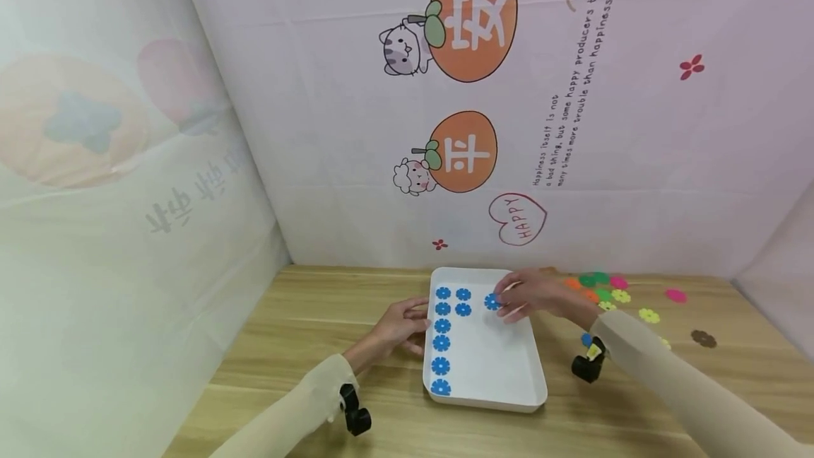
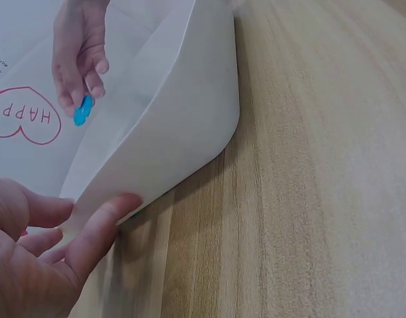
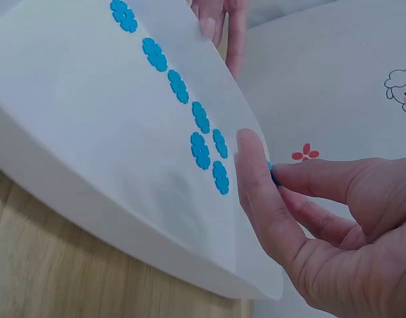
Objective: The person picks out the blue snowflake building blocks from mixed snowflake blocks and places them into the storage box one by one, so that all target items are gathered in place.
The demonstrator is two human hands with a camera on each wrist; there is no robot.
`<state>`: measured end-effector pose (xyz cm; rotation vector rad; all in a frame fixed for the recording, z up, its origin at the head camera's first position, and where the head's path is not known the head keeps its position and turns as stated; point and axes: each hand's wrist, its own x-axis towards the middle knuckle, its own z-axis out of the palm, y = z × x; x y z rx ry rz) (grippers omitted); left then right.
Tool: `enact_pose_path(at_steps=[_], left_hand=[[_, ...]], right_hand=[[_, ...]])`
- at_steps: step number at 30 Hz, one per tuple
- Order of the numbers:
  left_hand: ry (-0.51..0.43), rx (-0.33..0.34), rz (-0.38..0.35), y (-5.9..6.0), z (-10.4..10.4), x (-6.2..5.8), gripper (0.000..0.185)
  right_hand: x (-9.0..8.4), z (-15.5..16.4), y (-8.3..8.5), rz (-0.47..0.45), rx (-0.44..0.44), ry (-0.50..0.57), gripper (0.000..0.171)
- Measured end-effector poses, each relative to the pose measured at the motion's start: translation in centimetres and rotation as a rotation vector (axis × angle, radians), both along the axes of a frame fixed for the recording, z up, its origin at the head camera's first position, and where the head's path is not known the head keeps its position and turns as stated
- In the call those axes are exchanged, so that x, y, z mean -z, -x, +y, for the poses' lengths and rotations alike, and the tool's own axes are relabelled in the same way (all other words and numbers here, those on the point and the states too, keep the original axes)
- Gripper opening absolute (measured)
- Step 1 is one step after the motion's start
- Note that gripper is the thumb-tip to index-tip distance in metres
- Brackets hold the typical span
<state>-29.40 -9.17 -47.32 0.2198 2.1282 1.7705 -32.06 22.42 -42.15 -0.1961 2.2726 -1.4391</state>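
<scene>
A shallow white tray point(image 1: 486, 366) lies on the table. Inside it, blue snowflake discs point(image 1: 441, 343) form a column along the left wall, with a shorter second column of two discs point(image 1: 463, 309) beside it at the far end. Over the tray's far right part, my right hand point(image 1: 528, 294) pinches another blue snowflake disc point(image 1: 492, 302) between thumb and fingers; the right wrist view shows only a sliver of it. My left hand point(image 1: 400, 325) rests against the tray's left side, its fingers loosely bent and fingertips at the wall and rim point(image 2: 146, 99).
Loose snowflake discs in pink point(image 1: 676, 295), yellow point(image 1: 649, 315), green point(image 1: 600, 278), orange point(image 1: 591, 295) and brown point(image 1: 703, 338) are scattered right of the tray. A blue disc point(image 1: 586, 339) lies near the right sleeve. Printed white cloth point(image 1: 356, 161) hangs behind the wooden table point(image 1: 305, 316).
</scene>
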Motion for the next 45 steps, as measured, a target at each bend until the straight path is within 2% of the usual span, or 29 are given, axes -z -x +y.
enact_pose_path(at_steps=[6, 10, 13, 17, 22, 27, 34, 45], left_hand=[[-0.011, 0.008, 0.008, -0.1, 0.2, 0.1, 0.056], [0.007, -0.001, 0.009, -0.2, 0.2, 0.2, 0.055], [0.020, -0.020, 0.016, -0.4, 0.0, 0.1, 0.054], [0.016, -0.020, 0.021, -0.7, -0.2, 0.2, 0.054], [0.009, -0.016, 0.016, -0.9, -0.2, 0.2, 0.054], [0.012, -0.024, 0.025, -0.6, -0.2, 0.2, 0.054], [0.028, -0.020, 0.039, -0.5, 0.1, 0.0, 0.053], [0.025, -0.018, 0.039, -0.3, 0.1, -0.1, 0.052]], right_hand=[[1.4, -1.9, 1.6, -0.056, 0.063, -0.019, 0.018], [1.5, -4.0, 1.0, -0.022, 0.017, -0.114, 0.010], [1.6, -5.5, 0.3, 0.044, -0.030, -0.178, 0.007], [2.4, -6.8, -0.5, 0.088, -0.019, -0.234, 0.008], [3.1, -7.6, -0.7, 0.092, 0.031, -0.296, 0.010], [3.5, -7.8, -0.4, 0.109, 0.053, -0.298, 0.013], [3.2, -7.6, -0.4, 0.132, 0.059, -0.318, 0.014], [1.2, -5.9, -0.2, 0.126, 0.076, -0.273, 0.013]])
